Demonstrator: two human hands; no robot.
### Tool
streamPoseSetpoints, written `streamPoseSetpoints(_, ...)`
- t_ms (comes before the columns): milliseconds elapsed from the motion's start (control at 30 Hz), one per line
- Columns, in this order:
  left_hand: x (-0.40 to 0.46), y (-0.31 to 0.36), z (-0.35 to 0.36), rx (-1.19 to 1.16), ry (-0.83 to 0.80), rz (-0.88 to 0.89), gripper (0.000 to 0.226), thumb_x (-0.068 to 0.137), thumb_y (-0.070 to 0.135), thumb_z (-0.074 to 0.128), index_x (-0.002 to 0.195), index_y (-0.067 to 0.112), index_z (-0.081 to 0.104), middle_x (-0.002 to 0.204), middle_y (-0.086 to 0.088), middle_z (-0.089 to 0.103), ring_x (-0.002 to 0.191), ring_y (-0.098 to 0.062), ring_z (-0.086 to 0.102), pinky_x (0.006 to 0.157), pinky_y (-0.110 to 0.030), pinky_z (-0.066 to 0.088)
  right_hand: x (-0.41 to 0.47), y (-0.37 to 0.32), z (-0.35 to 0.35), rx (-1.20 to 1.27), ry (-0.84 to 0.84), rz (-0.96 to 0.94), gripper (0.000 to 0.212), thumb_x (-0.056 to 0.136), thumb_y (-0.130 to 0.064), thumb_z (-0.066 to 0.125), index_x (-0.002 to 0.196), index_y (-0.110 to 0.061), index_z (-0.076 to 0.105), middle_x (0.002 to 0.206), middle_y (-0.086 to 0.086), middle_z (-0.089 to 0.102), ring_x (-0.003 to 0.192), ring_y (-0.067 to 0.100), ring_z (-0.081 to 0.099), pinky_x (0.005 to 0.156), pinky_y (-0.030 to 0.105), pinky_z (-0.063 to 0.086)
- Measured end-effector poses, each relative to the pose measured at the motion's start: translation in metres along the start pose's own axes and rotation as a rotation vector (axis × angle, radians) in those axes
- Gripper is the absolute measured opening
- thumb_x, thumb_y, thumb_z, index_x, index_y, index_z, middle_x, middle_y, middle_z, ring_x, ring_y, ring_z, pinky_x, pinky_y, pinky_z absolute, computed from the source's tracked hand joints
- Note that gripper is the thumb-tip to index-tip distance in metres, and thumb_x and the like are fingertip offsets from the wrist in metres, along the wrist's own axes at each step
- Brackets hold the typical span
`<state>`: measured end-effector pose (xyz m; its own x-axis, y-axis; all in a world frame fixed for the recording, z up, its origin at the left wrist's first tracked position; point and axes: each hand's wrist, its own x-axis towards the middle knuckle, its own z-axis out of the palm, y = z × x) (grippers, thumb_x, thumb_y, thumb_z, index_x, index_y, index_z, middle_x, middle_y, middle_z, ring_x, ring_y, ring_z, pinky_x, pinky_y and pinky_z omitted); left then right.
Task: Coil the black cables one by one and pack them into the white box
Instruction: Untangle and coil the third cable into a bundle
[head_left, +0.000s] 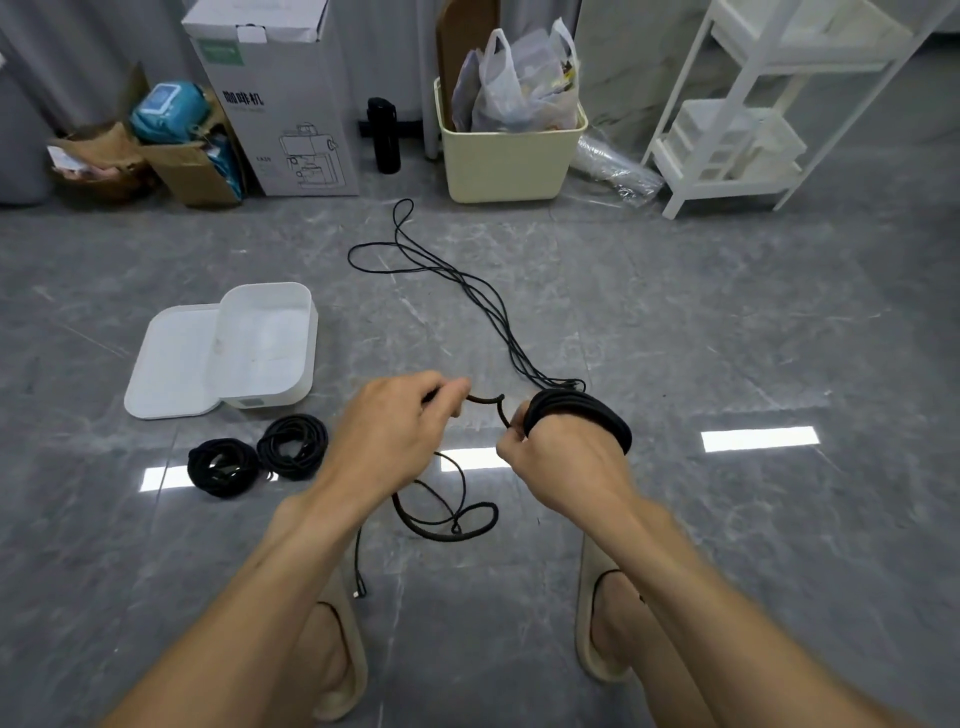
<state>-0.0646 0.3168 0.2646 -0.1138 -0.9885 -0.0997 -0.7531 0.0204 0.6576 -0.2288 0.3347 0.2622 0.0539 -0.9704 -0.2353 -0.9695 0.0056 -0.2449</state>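
Note:
A black cable is wound in several turns around my right hand (558, 457), forming a coil (587, 410) over the knuckles. My right fingers pinch the strand beside the coil. My left hand (395, 431) pinches the same strand a short way to the left, above the floor. The slack of this cable (447, 519) loops on the floor between my arms. Two coiled black cables (223, 465) (293, 446) lie left of my hands. The open white box (260, 345) stands behind them with its lid (171, 364) beside it. Another loose black cable (467, 291) runs away across the floor.
Along the far wall stand a tall white carton (280, 98), a cream bin with plastic bags (506, 150), a black bottle (384, 135), brown cardboard boxes (192, 166) and a white shelf rack (753, 104). My feet in slippers (337, 654) are below my arms.

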Motion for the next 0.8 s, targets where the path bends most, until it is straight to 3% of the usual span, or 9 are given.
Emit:
streamPoseSetpoints(67, 0.003, -0.008, -0.006, 0.062, -0.022, -0.053, 0.045, 0.101, 0.047, 0.046, 0.065, 0.020, 0.056, 0.043, 0.008, 0.046, 0.047, -0.009, 0.045, 0.052, -0.028, 0.031, 0.001, 0.002, -0.003, 0.108, 0.012, 0.003, 0.023, 0.095, -0.029, 0.050, 0.090, -0.011, 0.064, 0.054, -0.005, 0.045, 0.052, 0.015, 0.045, 0.048, 0.027, 0.031)
streamPoseSetpoints(200, 0.008, -0.026, -0.011, 0.221, -0.167, -0.096, 0.053, 0.104, 0.048, 0.033, 0.073, 0.010, 0.051, 0.062, -0.002, 0.053, 0.064, -0.023, 0.052, 0.066, -0.039, 0.043, 0.002, 0.004, -0.009, 0.552, 0.044, 0.040, 0.013, 0.089, -0.023, 0.061, 0.077, -0.021, 0.057, 0.038, -0.012, 0.043, 0.040, 0.009, 0.041, 0.043, 0.019, 0.028)
streamPoseSetpoints(300, 0.007, -0.023, -0.004, 0.398, -0.311, -0.023, 0.043, 0.107, 0.042, 0.026, 0.089, 0.016, 0.055, 0.084, -0.001, 0.066, 0.082, -0.023, 0.060, 0.081, -0.041, 0.049, 0.004, 0.002, -0.006, 0.651, 0.020, 0.078, 0.018, 0.090, -0.024, 0.060, 0.073, -0.026, 0.052, 0.039, -0.011, 0.042, 0.039, 0.009, 0.038, 0.050, 0.026, 0.032)
streamPoseSetpoints(400, 0.001, -0.020, 0.006, 0.296, -0.344, 0.058, 0.033, 0.107, 0.040, 0.027, 0.094, 0.024, 0.054, 0.087, 0.003, 0.066, 0.087, -0.023, 0.062, 0.077, -0.038, 0.046, 0.007, 0.003, -0.005, 0.579, 0.046, 0.103, 0.016, 0.091, -0.025, 0.058, 0.076, -0.024, 0.054, 0.046, -0.007, 0.045, 0.040, 0.009, 0.038, 0.047, 0.023, 0.030)
streamPoseSetpoints(467, -0.003, -0.014, 0.008, 0.101, -0.336, 0.054, 0.025, 0.107, 0.034, 0.029, 0.116, 0.032, 0.052, 0.101, 0.009, 0.069, 0.090, -0.015, 0.063, 0.080, -0.034, 0.048, 0.006, 0.005, -0.006, 0.463, 0.072, 0.082, 0.015, 0.093, -0.025, 0.057, 0.078, -0.022, 0.055, 0.047, -0.007, 0.045, 0.041, 0.010, 0.038, 0.041, 0.018, 0.026)
streamPoseSetpoints(533, -0.004, -0.007, 0.007, -0.111, -0.278, 0.019, 0.035, 0.106, 0.027, 0.027, 0.135, 0.036, 0.045, 0.115, 0.013, 0.068, 0.103, -0.006, 0.061, 0.091, -0.028, 0.046, 0.004, 0.006, -0.006, 0.343, 0.104, 0.046, 0.013, 0.096, -0.026, 0.055, 0.084, -0.020, 0.056, 0.048, -0.007, 0.042, 0.043, 0.010, 0.038, 0.041, 0.021, 0.025)
streamPoseSetpoints(600, -0.004, 0.001, 0.006, -0.259, -0.207, -0.010, 0.036, 0.105, 0.030, 0.031, 0.134, 0.040, 0.050, 0.113, 0.016, 0.068, 0.109, -0.002, 0.060, 0.094, -0.025, 0.045, 0.002, 0.005, -0.006, 0.249, 0.131, -0.010, 0.015, 0.098, -0.028, 0.052, 0.094, -0.017, 0.060, 0.053, -0.008, 0.043, 0.051, 0.012, 0.042, 0.045, 0.024, 0.026)
streamPoseSetpoints(700, -0.006, 0.008, 0.011, -0.220, -0.191, 0.028, 0.027, 0.102, 0.040, 0.047, 0.126, 0.037, 0.060, 0.101, 0.016, 0.069, 0.094, 0.004, 0.063, 0.078, -0.007, 0.045, 0.000, 0.003, -0.004, 0.220, 0.136, -0.082, 0.021, 0.102, -0.035, 0.048, 0.101, -0.017, 0.058, 0.060, -0.009, 0.042, 0.067, 0.018, 0.047, 0.058, 0.032, 0.026)
streamPoseSetpoints(800, -0.006, 0.006, 0.014, -0.296, -0.181, 0.002, 0.029, 0.103, 0.025, 0.050, 0.129, 0.027, 0.061, 0.089, 0.012, 0.071, 0.079, 0.003, 0.066, 0.073, -0.007, 0.048, 0.000, 0.002, -0.003, 0.219, 0.165, -0.091, 0.022, 0.103, -0.034, 0.046, 0.103, -0.015, 0.058, 0.061, -0.008, 0.044, 0.067, 0.018, 0.047, 0.060, 0.032, 0.026)
